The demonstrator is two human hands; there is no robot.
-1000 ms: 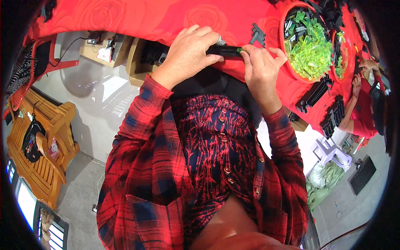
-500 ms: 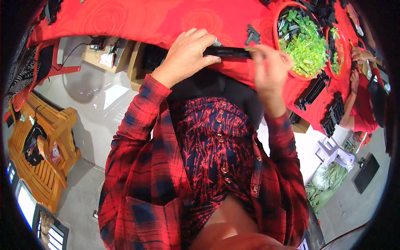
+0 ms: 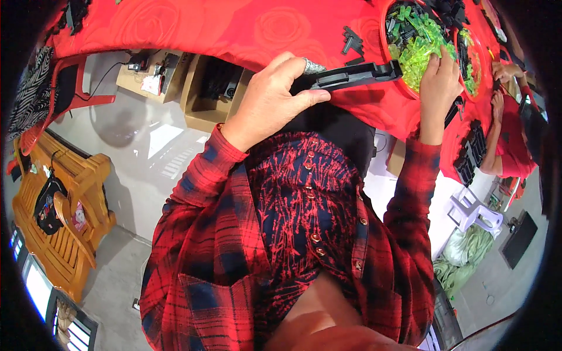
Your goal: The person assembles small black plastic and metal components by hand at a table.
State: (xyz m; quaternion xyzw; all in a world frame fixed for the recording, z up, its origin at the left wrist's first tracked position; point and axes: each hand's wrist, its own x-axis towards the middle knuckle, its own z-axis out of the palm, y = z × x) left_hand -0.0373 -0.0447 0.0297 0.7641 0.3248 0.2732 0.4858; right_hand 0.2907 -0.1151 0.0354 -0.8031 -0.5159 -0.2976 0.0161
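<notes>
My left hand (image 3: pixel 278 93) grips one end of a long, black, trough-shaped plastic part (image 3: pixel 358 76), thumb below and fingers above. The part juts out to the right past the table's near edge, its far end in front of a red basin (image 3: pixel 384 35). A crinkled silvery thing (image 3: pixel 314 66) shows by the left fingertips; what it is I cannot tell. My right hand (image 3: pixel 440 85) reaches into the basin, fingers bent and tips among translucent yellow-green plastic pieces (image 3: pixel 417 50). Whether a piece is between those fingertips is hidden. Beyond the black part lies a small pistol-shaped black piece (image 3: pixel 352 42).
A red cloth (image 3: pixel 222 29) covers the table. Right of the basin stands a smaller red container (image 3: pixel 481 64), then stacked black parts (image 3: pixel 470 153) and another person's hands (image 3: pixel 508 73). Below the edge are a cardboard box (image 3: pixel 202 111), a lilac stool (image 3: pixel 475 210) and a wooden chair (image 3: pixel 64 205).
My right hand has left the black part and moved right into the basin. My left hand still holds the part, now tilted, its right end shifted right.
</notes>
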